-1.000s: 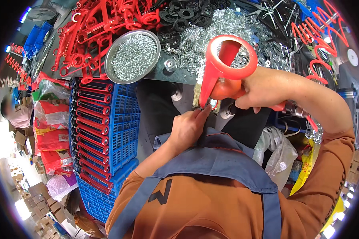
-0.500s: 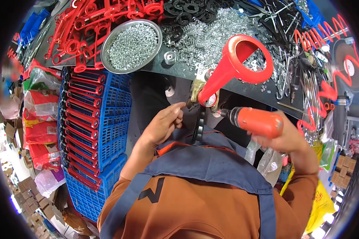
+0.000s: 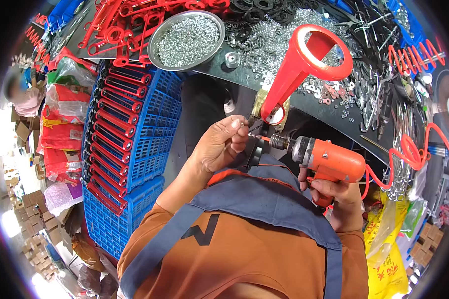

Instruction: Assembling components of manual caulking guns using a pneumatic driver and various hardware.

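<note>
Your orange power screwdriver [image 3: 329,160] now swung level with its bit at the red handle [image 3: 299,70] base, right hand [image 3: 334,197] clenched round its grip, left hand [image 3: 219,144] pinching a small screw beside the bit, red handle upright at the bench edge [image 3: 334,119].

Red-and-white printed plastic sacks [image 3: 60,127] stacked at left of frame, yellow printed plastic bags [image 3: 391,259] at lower right, brown cardboard cartons [image 3: 32,226] at lower left

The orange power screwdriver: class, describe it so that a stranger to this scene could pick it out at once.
Start at the dark workbench strewn with metal parts. Just below its near edge, the right hand grips the orange power screwdriver, its bit pointing at the left hand. Unlike the red plastic parts around, it has a metal nose and a coiled hose.
</note>
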`<state>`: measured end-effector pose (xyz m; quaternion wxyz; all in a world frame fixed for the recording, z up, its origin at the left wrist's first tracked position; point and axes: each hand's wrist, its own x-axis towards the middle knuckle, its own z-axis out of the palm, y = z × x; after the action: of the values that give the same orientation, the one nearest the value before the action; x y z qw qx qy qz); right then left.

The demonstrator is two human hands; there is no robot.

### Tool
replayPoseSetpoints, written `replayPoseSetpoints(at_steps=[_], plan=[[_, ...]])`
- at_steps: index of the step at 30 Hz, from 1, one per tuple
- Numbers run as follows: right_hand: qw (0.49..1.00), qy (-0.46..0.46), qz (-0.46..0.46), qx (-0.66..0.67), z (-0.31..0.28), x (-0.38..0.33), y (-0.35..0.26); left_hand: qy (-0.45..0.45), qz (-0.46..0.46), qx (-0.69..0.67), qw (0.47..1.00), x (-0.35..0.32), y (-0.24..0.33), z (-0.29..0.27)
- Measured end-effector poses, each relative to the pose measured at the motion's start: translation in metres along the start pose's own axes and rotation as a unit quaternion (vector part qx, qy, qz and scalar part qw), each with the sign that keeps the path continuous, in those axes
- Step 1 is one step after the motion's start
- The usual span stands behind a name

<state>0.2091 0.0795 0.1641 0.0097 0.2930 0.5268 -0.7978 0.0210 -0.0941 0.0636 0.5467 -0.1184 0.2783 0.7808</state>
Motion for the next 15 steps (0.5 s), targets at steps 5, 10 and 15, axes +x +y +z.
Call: replayPoseSetpoints(at_steps=[5,10,15], plan=[[1.0,0.003,-0.006,0.016,0.001,0.0,0.005,-0.105,-0.033,0.032,0.993,-0.001,0.006,-0.015],[1.0,-0.012,-0.018,0.01,0.002,0.005,0.008,-0.099,-0.005,0.065,0.993,-0.003,0.0,-0.013],[0.999,-0.046,-0.02,-0.002,-0.003,0.011,0.011,-0.089,0.047,0.125,0.987,-0.002,-0.004,-0.012]])
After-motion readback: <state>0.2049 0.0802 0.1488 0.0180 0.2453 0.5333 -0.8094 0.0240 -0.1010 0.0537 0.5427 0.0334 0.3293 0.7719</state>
